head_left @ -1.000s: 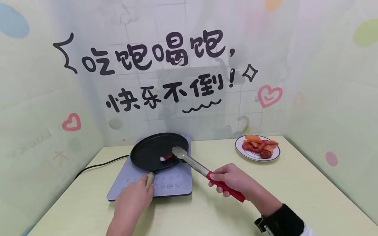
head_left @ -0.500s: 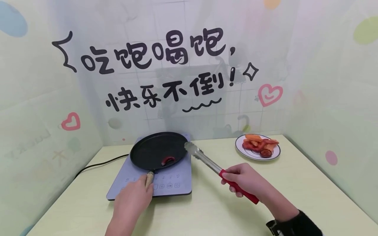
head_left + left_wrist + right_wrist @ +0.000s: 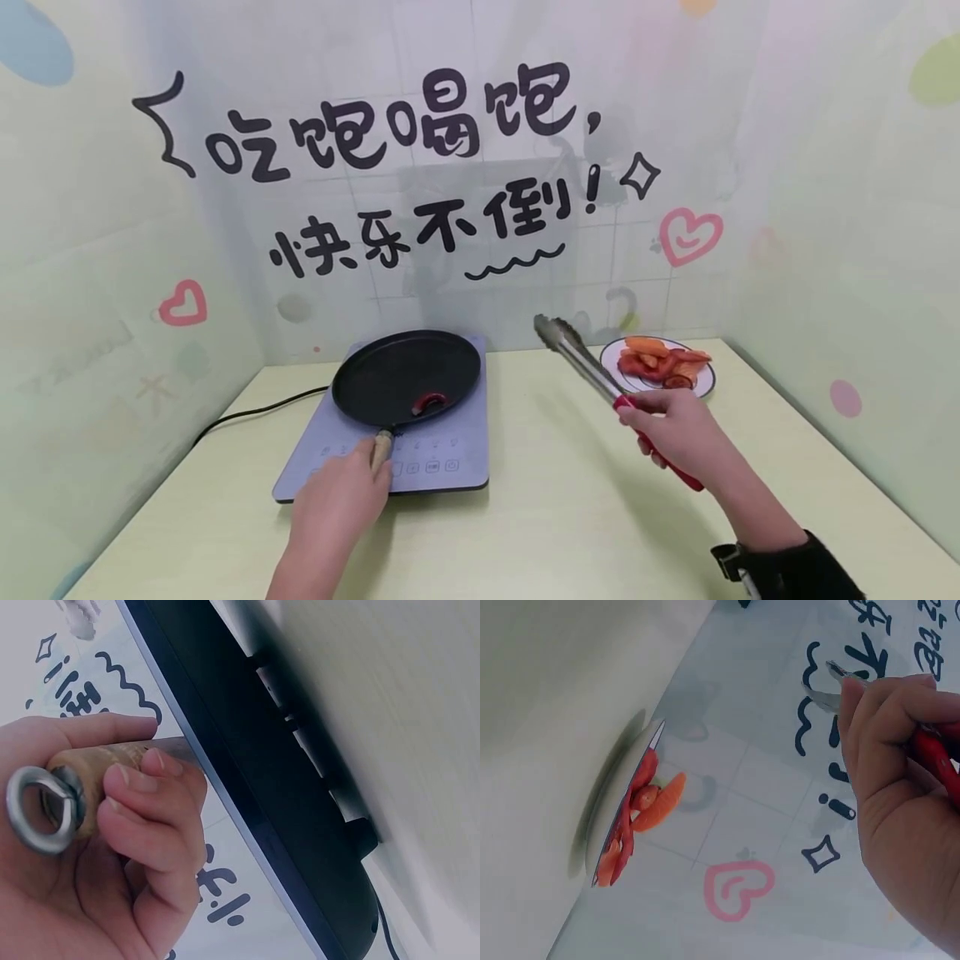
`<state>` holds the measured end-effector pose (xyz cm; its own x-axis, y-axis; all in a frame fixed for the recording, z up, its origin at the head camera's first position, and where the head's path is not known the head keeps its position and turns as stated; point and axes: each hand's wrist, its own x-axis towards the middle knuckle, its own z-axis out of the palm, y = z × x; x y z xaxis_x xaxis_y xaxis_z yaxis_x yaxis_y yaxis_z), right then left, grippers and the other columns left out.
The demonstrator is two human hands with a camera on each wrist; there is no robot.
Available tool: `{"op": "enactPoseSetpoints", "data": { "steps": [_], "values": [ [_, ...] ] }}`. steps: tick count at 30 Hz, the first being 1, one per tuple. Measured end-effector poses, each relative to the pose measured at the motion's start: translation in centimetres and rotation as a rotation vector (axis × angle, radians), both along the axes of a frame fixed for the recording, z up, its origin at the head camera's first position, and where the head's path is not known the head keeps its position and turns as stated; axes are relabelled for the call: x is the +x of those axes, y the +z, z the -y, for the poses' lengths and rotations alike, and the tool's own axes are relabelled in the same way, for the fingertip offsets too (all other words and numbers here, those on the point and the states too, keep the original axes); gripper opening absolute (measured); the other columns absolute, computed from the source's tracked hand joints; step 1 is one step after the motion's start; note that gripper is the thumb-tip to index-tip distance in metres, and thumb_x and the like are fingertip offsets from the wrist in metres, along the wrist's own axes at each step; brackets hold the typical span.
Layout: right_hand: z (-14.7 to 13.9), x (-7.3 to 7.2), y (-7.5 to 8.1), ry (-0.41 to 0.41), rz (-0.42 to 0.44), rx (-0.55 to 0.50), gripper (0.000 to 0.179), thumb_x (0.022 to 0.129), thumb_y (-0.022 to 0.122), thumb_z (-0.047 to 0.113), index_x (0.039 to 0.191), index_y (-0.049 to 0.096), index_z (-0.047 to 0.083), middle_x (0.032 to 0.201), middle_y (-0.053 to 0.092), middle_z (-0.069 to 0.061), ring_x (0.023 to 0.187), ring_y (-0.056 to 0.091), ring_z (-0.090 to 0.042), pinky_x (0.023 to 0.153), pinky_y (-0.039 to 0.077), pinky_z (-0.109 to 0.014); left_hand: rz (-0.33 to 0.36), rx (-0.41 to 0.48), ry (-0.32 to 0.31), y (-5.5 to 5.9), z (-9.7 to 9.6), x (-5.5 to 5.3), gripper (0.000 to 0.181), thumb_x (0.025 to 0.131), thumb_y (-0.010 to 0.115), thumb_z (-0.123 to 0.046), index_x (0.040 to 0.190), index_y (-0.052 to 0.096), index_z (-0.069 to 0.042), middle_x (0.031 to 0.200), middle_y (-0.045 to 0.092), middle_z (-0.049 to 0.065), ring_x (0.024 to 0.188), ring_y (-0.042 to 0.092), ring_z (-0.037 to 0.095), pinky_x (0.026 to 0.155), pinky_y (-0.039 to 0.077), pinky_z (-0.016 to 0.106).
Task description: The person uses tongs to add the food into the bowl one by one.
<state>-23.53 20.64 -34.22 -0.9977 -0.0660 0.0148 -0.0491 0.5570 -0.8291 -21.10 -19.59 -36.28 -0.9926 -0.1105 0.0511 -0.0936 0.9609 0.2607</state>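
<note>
My left hand (image 3: 341, 500) grips the wooden handle (image 3: 97, 780) of a flat black frying pan (image 3: 397, 371); its fingers curl round the wood, and a metal ring hangs at the handle's end in the left wrist view. One dark red, curved piece of food (image 3: 430, 403) lies in the pan near its front right edge. My right hand (image 3: 690, 433) holds metal tongs (image 3: 588, 367) by their red grips. They are raised above the table, pointing up and left, tips slightly apart with nothing between them. Behind them is a white plate (image 3: 705, 390) with red and orange food pieces (image 3: 652, 360).
The pan sits on a flat induction cooktop (image 3: 468, 454) with touch buttons along its front. A black cable (image 3: 262, 408) runs from it to the left. The pale table (image 3: 547, 517) is enclosed at the back and sides by printed walls (image 3: 847, 275).
The tongs have left the food piece in the pan and moved right and up, toward the plate. The piece now lies curved at the pan's front right. My left hand keeps its grip.
</note>
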Motion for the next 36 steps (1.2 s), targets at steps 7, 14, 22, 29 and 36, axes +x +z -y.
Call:
{"op": "enactPoseSetpoints", "data": {
  "steps": [7, 14, 22, 29, 36],
  "values": [
    [-2.5, 0.0, -0.1, -0.104, -0.075, 0.117, 0.057, 0.104, 0.067, 0.030, 0.148, 0.058, -0.005, 0.065, 0.065, -0.003, 0.053, 0.059, -0.016, 0.053, 0.049, -0.032, -0.002, 0.001, -0.003, 0.1, 0.1, 0.0, 0.057, 0.106, 0.057, -0.035, 0.154, 0.053, -0.005, 0.130, 0.070, 0.032, 0.110, 0.070, 0.053, 0.078, 0.057, 0.062],
    [-4.1, -0.2, -1.3, -0.214, -0.184, 0.370, 0.055, 0.100, 0.068, 0.026, 0.144, 0.061, -0.006, 0.073, 0.070, -0.012, 0.068, 0.060, -0.025, 0.057, 0.045, -0.035, -0.006, 0.006, -0.003, 0.1, 0.1, 0.0, 0.057, 0.106, 0.057, -0.035, 0.154, 0.053, -0.005, 0.130, 0.070, 0.032, 0.108, 0.071, 0.052, 0.076, 0.056, 0.061],
    [-4.5, -0.4, -2.3, -0.259, -0.260, 0.534, 0.045, 0.097, 0.069, 0.020, 0.138, 0.069, 0.000, 0.110, 0.073, -0.033, 0.076, 0.061, -0.035, 0.060, 0.046, -0.042, -0.013, 0.005, -0.003, 0.1, 0.1, 0.2, 0.056, 0.105, 0.058, -0.035, 0.153, 0.054, -0.005, 0.129, 0.070, 0.032, 0.109, 0.070, 0.054, 0.079, 0.056, 0.062],
    [-4.2, -0.5, -2.3, -0.235, -0.178, 0.510, 0.031, 0.097, 0.068, 0.018, 0.121, 0.074, -0.001, 0.082, 0.066, -0.012, 0.068, 0.054, -0.025, 0.057, 0.039, -0.033, -0.005, 0.010, -0.001, 0.1, 0.0, 0.1, 0.057, 0.105, 0.058, -0.035, 0.153, 0.053, -0.004, 0.130, 0.070, 0.032, 0.110, 0.070, 0.053, 0.080, 0.056, 0.062],
    [-4.9, -1.2, -2.5, -0.220, -0.095, 0.453, 0.044, 0.101, 0.065, 0.018, 0.135, 0.065, -0.011, 0.084, 0.065, -0.017, 0.066, 0.052, -0.023, 0.056, 0.041, -0.032, 0.017, 0.005, 0.008, 0.1, -0.1, -0.2, 0.058, 0.106, 0.057, -0.036, 0.155, 0.052, -0.005, 0.134, 0.069, 0.031, 0.113, 0.069, 0.053, 0.080, 0.056, 0.062]
  ]
}}
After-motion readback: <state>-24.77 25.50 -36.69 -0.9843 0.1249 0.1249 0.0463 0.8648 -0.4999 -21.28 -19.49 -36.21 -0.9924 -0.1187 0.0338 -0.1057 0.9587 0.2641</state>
